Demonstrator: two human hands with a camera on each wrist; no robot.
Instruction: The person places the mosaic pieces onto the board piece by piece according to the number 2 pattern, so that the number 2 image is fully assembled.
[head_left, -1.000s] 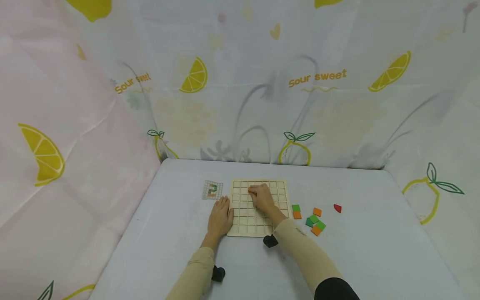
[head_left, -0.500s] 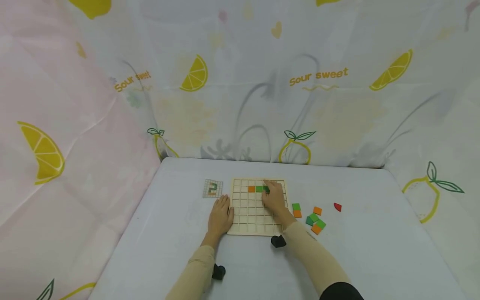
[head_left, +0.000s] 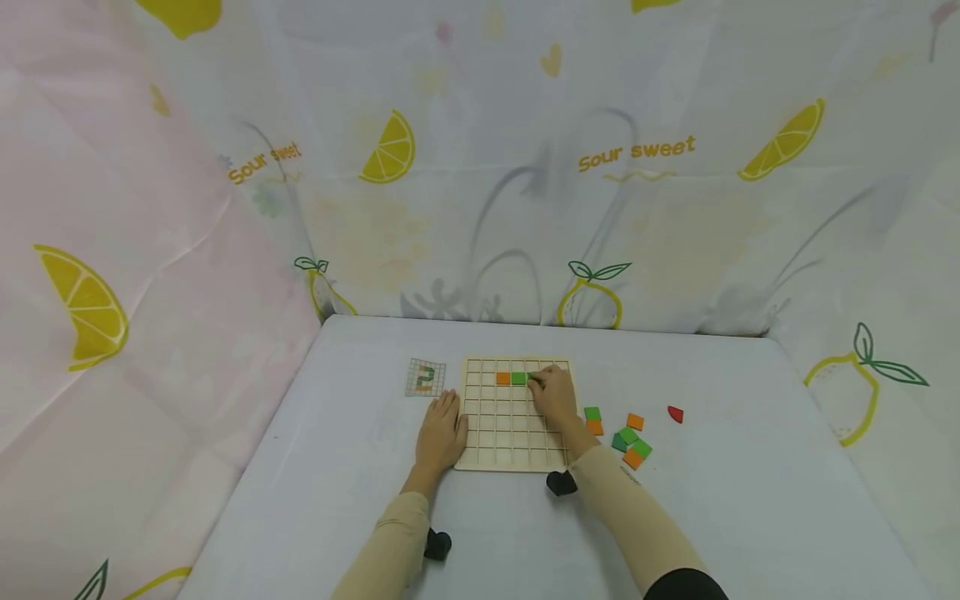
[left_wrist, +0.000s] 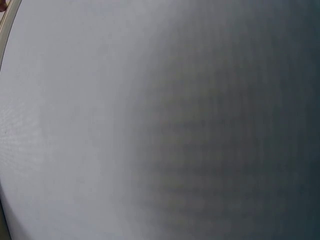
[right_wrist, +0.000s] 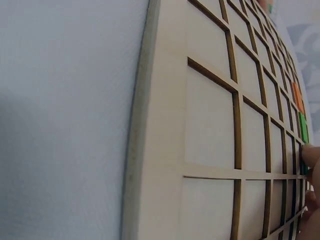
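Note:
A wooden grid board (head_left: 495, 433) lies on the table. An orange square tile (head_left: 503, 378) and a bright green square tile (head_left: 518, 378) sit side by side in an upper row of its cells. Just right of them my right hand (head_left: 555, 396) pinches a green tile (head_left: 532, 376), mostly covered by the fingers. In the right wrist view, fingertips (right_wrist: 311, 156) show at the right edge beside the green tile. My left hand (head_left: 441, 435) rests flat on the table along the board's left edge, fingers straight. The left wrist view shows almost only tabletop.
A small gridded pattern card (head_left: 425, 377) lies left of the board. To its right are a green tile (head_left: 592, 413), an orange tile (head_left: 635, 422), a dark green piece (head_left: 618, 442) and several more tiles. Farther right lies a red rounded piece (head_left: 676, 414).
My right hand has moved right from the orange tile, uncovering it and the bright green tile. Its raised index finger has come down to pinch the green tile. The left hand stays put.

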